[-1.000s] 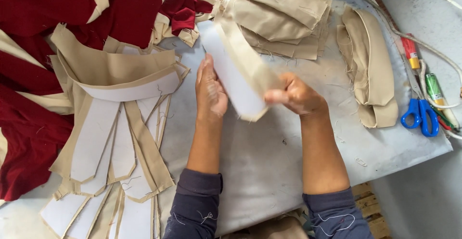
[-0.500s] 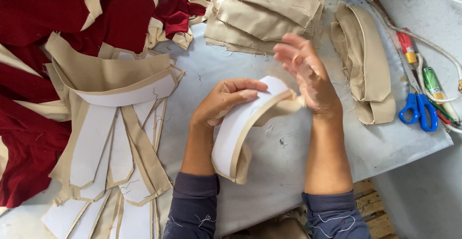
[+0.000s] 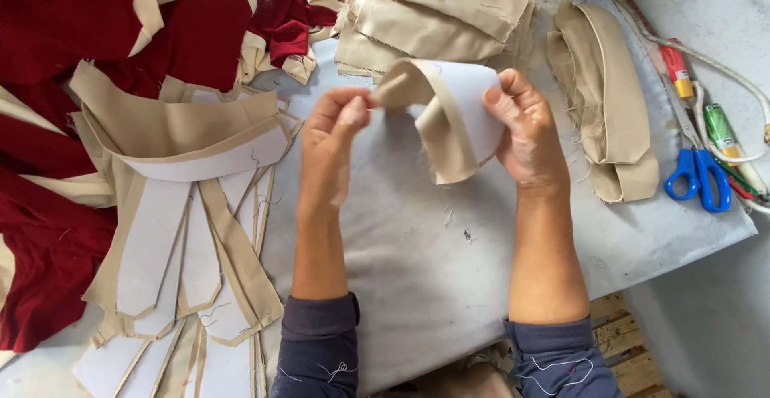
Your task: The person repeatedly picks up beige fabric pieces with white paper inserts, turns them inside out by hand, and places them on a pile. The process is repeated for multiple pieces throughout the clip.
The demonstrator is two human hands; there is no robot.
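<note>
Head view: two bare forearms in dark grey-blue sleeves reach up from the bottom edge over a pale grey padded table.
Left hand: raised above the table, fingers together, thumb and fingertips pinched on the narrow tan end of the collar piece.
Right hand: level with the left hand and near it, fingers clamped on the white side of the collar piece, thumb on top near its upper edge.
Collar piece: a curved strip, tan cloth on one face and white stiffener on the other, held in the air between both hands above the middle of the table, bent into an arch with one tan end hanging down.
Fanned collar pieces: left of the left arm, many tan-and-white strips lie overlapped on the table, points toward the near edge.
Red cloth: a heap of dark red cloth with tan edging fills the far left and runs down the left edge.
Tan stack: folded tan cloth pieces piled just beyond the hands.
Curved tan stack: long curved tan pieces piled right of the right hand.
Scissors: blue-handled, at the right edge of the table, beside pens and a white cord.
</note>
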